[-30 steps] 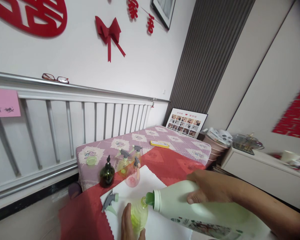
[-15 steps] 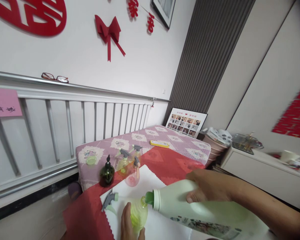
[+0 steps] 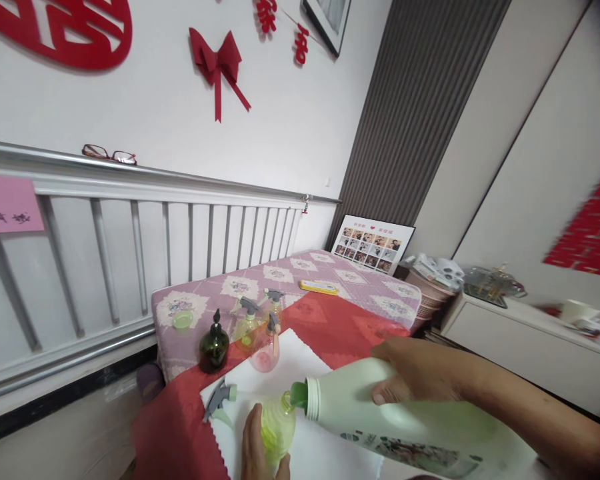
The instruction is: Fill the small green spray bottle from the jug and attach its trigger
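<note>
My right hand (image 3: 405, 373) grips a large pale green jug (image 3: 350, 393), tipped nearly on its side. The jug's green spout meets the open neck of a small yellow-green spray bottle (image 3: 279, 427). Around the lower part of that bottle my left hand (image 3: 257, 450) is closed. A grey spray head (image 3: 220, 400), off its bottle, lies on the white cloth to the left. Behind it stand a dark green pump bottle (image 3: 214, 347), a pink spray bottle (image 3: 265, 350) and two yellowish spray bottles, one nearer (image 3: 247, 330) and one farther.
A white cloth (image 3: 325, 443) lies over a red cloth (image 3: 330, 320) on the patterned table cover (image 3: 275, 273). A green lid (image 3: 183, 320) and a yellow case (image 3: 319, 287) rest there. A railing (image 3: 190, 233) runs along the left; a white cabinet (image 3: 520, 333) stands at the right.
</note>
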